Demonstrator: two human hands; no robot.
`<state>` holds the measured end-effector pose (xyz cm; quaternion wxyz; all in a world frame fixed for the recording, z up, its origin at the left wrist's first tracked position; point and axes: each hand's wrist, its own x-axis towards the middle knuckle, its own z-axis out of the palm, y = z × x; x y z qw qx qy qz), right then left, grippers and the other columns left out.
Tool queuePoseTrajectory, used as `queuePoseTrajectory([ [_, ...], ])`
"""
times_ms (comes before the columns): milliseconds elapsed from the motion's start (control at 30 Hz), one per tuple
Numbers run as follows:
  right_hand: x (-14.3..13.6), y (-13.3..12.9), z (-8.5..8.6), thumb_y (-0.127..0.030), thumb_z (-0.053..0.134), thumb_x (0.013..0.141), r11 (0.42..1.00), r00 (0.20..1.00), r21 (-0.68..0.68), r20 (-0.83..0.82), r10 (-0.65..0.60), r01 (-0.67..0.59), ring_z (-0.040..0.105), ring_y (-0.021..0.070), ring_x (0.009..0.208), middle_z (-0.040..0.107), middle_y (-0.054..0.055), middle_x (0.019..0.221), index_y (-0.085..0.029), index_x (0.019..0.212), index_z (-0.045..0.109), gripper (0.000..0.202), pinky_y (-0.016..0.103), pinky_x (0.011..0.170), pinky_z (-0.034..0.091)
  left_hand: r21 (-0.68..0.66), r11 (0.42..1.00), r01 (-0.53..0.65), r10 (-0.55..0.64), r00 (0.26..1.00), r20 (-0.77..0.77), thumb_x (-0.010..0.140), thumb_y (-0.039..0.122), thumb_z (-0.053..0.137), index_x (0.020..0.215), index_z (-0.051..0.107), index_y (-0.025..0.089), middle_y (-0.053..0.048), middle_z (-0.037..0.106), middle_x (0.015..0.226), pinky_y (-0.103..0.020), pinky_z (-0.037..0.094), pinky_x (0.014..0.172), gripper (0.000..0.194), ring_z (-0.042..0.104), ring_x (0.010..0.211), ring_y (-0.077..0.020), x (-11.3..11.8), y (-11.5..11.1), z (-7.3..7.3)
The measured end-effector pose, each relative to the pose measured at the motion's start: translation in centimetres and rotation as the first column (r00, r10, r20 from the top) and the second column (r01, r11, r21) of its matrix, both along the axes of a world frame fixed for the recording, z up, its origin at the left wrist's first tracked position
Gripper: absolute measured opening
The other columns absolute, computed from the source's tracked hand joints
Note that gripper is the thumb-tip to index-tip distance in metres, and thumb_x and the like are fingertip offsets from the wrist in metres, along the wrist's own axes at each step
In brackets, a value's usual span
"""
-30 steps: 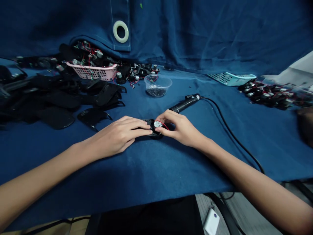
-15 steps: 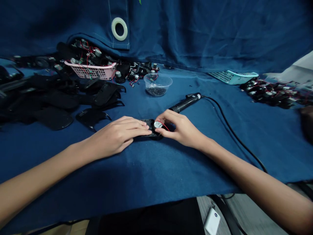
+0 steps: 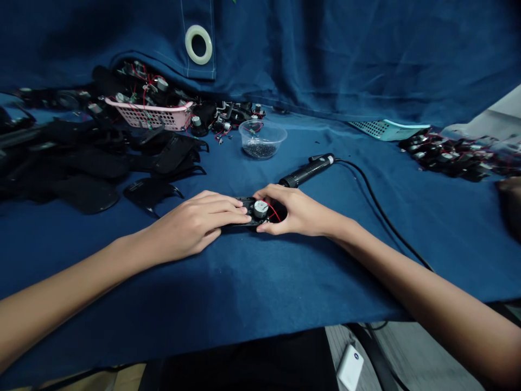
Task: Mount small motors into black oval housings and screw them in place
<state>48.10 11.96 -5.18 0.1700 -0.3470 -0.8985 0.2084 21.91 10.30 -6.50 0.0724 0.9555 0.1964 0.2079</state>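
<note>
A black plastic housing [image 3: 240,224] lies on the blue cloth between my hands. My left hand [image 3: 205,220] covers its left part, fingers pressed over it and holding it. A small round silver motor [image 3: 261,208] with red wires [image 3: 274,210] sits upright at the housing's right part. Around that right end, my right hand [image 3: 295,212] curves its thumb on the near side and its fingers on the far side, gripping the housing's edges. Just behind my right hand lies a black corded electric screwdriver [image 3: 308,171]; its tip is hidden by the hand.
Black plastic shells [image 3: 87,163] are heaped at left. Behind them stands a pink basket [image 3: 157,117] of wired motor parts. A clear bowl [image 3: 264,138] holds small dark screws. At right are a teal basket [image 3: 393,130], more wired parts [image 3: 451,155] and the screwdriver's cable [image 3: 376,209].
The motor, earlier pinched tilted in my right fingers, now sits upright in the housing. My right thumb and fingers have spread apart to the housing's sides. My left hand stays put.
</note>
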Motion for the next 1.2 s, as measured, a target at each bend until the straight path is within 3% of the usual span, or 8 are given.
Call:
queuePoseTrajectory([
  [233,-0.1,0.2,-0.4,-0.044,0.070,0.073,0.997,0.996,0.050,0.080,0.046,-0.050,0.053,0.0218,0.098,0.056,0.009,0.105,-0.014,0.117,0.051,0.056,0.035,0.088,0.044,-0.012,1.000,0.007,-0.007,1.000,-0.003,0.083,-0.002,0.046,0.129,0.053,0.020,-0.004,0.059,0.129,-0.038,0.036,0.108,0.052,0.048,0.125,-0.0176,0.2,0.0,0.2],
  [433,-0.6,0.3,-0.1,-0.047,0.071,0.071,0.999,0.981,0.048,0.195,0.011,-0.021,0.051,0.0235,0.095,0.050,0.010,0.101,-0.014,0.107,0.055,0.052,0.037,0.086,0.046,-0.003,1.000,-0.001,0.001,1.000,0.004,0.083,-0.003,0.047,0.127,0.055,0.020,-0.003,0.059,0.128,-0.038,0.036,0.108,0.050,0.048,0.125,-0.0177,0.1,-0.1,0.2],
  [667,0.3,-0.5,-0.7,-0.055,0.071,0.071,0.996,0.997,-0.082,-0.070,-0.026,0.021,0.053,0.0214,0.108,0.054,0.008,0.116,-0.019,0.129,0.049,0.072,0.040,0.097,0.044,-0.003,1.000,-0.002,0.002,1.000,0.006,0.085,-0.001,0.046,0.128,0.055,0.020,-0.003,0.060,0.127,-0.038,0.036,0.108,0.049,0.048,0.126,-0.0170,0.2,0.0,0.1],
  [767,0.2,-1.0,-0.6,-0.046,0.064,0.081,0.988,0.968,-0.134,-0.227,-0.109,0.080,0.057,0.0173,0.103,0.057,0.007,0.114,-0.020,0.122,0.051,0.051,0.036,0.093,0.047,0.008,1.000,0.002,-0.002,1.000,0.014,0.086,-0.002,0.044,0.128,0.055,0.019,-0.003,0.060,0.127,-0.037,0.036,0.108,0.048,0.048,0.125,-0.0168,0.3,0.0,0.1],
  [900,-0.2,-1.3,-0.1,-0.034,0.061,0.084,0.989,0.966,-0.065,-0.214,-0.144,0.133,0.058,0.0146,0.090,0.060,0.005,0.098,-0.017,0.100,0.058,0.023,0.031,0.083,0.049,0.036,0.999,-0.004,0.003,0.999,0.032,0.090,0.001,0.043,0.124,0.057,0.016,-0.004,0.063,0.123,-0.036,0.037,0.107,0.040,0.049,0.124,-0.0166,0.5,-0.1,0.2],
  [1033,-0.4,-1.5,0.2,-0.026,0.062,0.083,0.987,0.968,-0.002,-0.193,-0.158,0.160,0.058,0.0138,0.087,0.060,0.005,0.095,-0.017,0.098,0.058,0.018,0.028,0.080,0.048,0.013,1.000,-0.017,0.017,0.999,0.030,0.093,0.004,0.041,0.121,0.059,0.016,-0.002,0.064,0.119,-0.034,0.037,0.106,0.035,0.050,0.121,-0.0155,0.7,-0.1,0.4],
  [1200,-0.1,-1.5,0.3,-0.023,0.065,0.080,0.986,0.976,0.040,-0.155,-0.152,0.160,0.059,0.0163,0.096,0.060,0.006,0.104,-0.019,0.106,0.058,0.027,0.028,0.083,0.049,-0.002,0.999,-0.036,0.036,0.999,0.030,0.097,0.008,0.040,0.120,0.060,0.017,0.001,0.064,0.119,-0.031,0.034,0.108,0.032,0.050,0.121,-0.0136,0.9,0.1,0.7],
])
